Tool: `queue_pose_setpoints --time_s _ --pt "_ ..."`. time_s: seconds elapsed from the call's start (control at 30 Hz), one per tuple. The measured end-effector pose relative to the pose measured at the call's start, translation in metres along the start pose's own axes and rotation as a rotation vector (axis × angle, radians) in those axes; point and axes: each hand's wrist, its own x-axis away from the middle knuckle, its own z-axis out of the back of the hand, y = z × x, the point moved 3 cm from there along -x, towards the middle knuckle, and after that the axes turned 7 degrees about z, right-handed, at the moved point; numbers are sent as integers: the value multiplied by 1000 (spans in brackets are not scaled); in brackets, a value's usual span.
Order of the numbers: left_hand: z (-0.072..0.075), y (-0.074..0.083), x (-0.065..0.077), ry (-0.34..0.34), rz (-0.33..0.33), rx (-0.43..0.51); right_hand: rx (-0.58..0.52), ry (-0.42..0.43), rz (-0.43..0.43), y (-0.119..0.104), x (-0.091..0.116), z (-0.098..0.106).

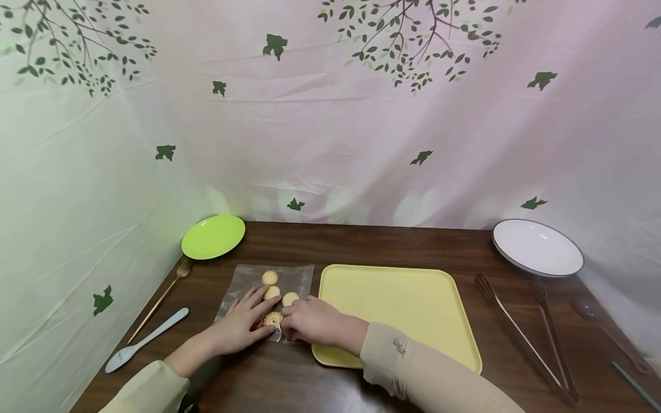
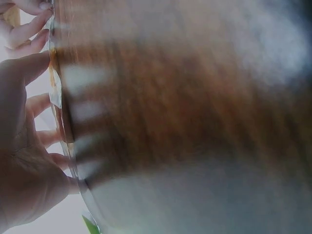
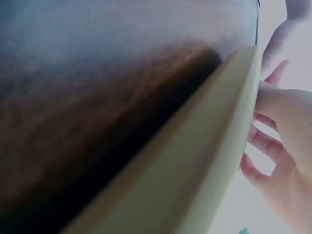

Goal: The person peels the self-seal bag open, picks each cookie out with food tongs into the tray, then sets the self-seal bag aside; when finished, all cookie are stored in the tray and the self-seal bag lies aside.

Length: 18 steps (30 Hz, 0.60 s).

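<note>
A clear plastic bag (image 1: 240, 279) lies flat on the table, with several round, pale biscuits (image 1: 269, 277) in or on it; I cannot tell which. One biscuit with a scalloped edge (image 1: 273, 319) shows between the hands. My left hand (image 1: 237, 326) rests on the bag with fingers spread and fairly straight, its thumb by the scalloped biscuit. At the bag's near right corner, my right hand (image 1: 316, 322) has curled fingers and seems to pinch the bag's edge; its fingertips are partly hidden. The right wrist lies over the left side of a yellow tray (image 1: 392, 298).
On the left are a green plate (image 1: 213, 237), a gold fork (image 1: 160, 301) and a pale blue spatula (image 1: 147, 341). A white plate (image 1: 538, 248), tongs (image 1: 521, 338), a dark ladle-like utensil (image 1: 611, 332) and a thin rod (image 1: 636, 385) lie at right.
</note>
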Motion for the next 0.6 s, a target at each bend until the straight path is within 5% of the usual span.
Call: queue_pose_setpoints --time_s 0.27,0.6 --pt "3 0 0 -3 1 -3 177 -114 -44 -5 -3 -9" --pt "1 0 0 -8 -5 -5 185 -30 1 1 -2 -6"
